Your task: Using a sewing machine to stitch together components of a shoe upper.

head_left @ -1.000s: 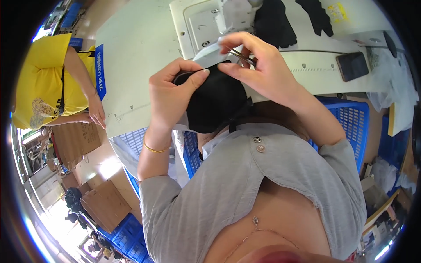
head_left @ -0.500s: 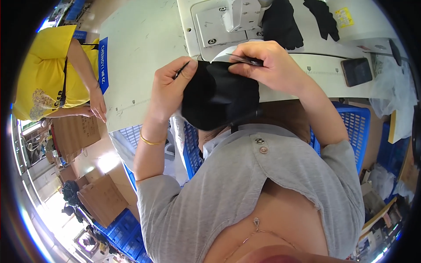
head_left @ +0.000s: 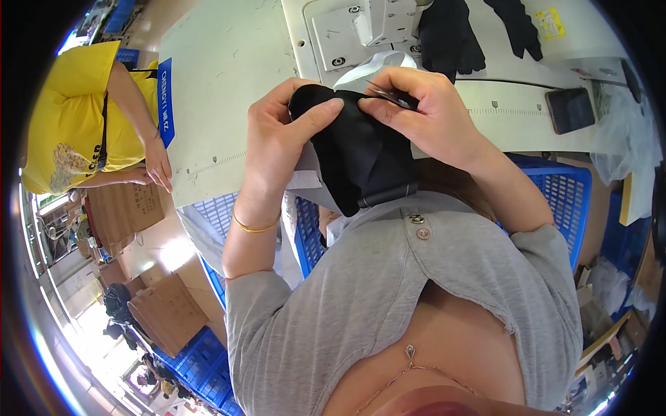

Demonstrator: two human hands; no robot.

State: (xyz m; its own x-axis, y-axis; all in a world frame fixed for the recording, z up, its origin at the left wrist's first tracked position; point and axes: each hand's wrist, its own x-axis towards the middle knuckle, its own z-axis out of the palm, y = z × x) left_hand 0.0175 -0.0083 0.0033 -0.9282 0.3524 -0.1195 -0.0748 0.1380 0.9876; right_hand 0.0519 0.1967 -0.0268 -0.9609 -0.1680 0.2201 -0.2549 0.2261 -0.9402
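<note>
A black cloth piece (head_left: 364, 152) hangs between my hands above the front edge of the sewing table, its lower end reaching my shirt. My left hand (head_left: 277, 132) is closed on its upper left part, thumb on top and the other fingers behind the cloth. With thumb and fingertips my right hand (head_left: 437, 114) pinches the upper right edge. That same hand also holds a pair of thread snips (head_left: 402, 101) in its palm, blades pointing left over the cloth. A curved white strip (head_left: 378, 64) shows just behind the cloth.
Ahead stands a white sewing machine (head_left: 340, 38), with black gloves (head_left: 451, 41) to its right. A phone (head_left: 570, 111) lies on the table at right. Blue baskets (head_left: 565, 201) stand below the edge. A person in yellow (head_left: 83, 118) is at the far left.
My left hand has moved right toward my right hand, its thumb now lying over the cloth. The cloth has folded narrower and its lower end swung down. The snips remain in my right hand.
</note>
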